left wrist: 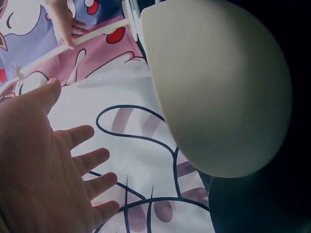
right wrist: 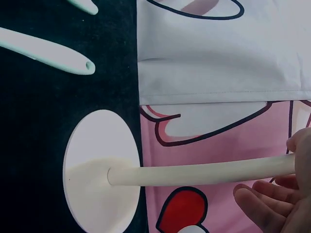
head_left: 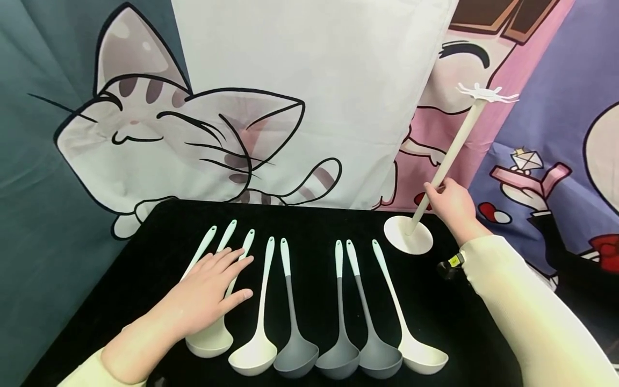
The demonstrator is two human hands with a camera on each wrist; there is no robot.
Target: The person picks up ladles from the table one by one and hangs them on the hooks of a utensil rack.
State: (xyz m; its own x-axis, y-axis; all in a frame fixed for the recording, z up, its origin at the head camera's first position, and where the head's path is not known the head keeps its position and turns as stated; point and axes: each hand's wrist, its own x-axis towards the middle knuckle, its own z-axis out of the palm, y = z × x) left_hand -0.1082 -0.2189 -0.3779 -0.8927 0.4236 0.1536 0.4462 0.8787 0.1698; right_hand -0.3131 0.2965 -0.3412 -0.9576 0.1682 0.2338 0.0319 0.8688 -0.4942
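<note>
My right hand (head_left: pixel 453 207) grips the pole of a white utensil stand (head_left: pixel 459 137), between its round base and the ring of hooks on top. In the right wrist view the stand's round base (right wrist: pixel 97 145) shows near the table's back edge. My left hand (head_left: pixel 200 295) is spread palm down above the white ladles at the left, hiding parts of their handles; whether it touches them I cannot tell. A white ladle (head_left: pixel 210 341) shows below that hand. In the left wrist view, a ladle's bowl (left wrist: pixel 218 92) looms beside the left hand's straight fingers.
Several ladles lie in a row on the black tabletop (head_left: pixel 314 226), handles pointing away: a white one (head_left: pixel 253 355), grey ones with pale green handles (head_left: pixel 296 357), and a white one (head_left: pixel 423 357) at the right end. A cartoon-print curtain (head_left: pixel 338 80) hangs behind.
</note>
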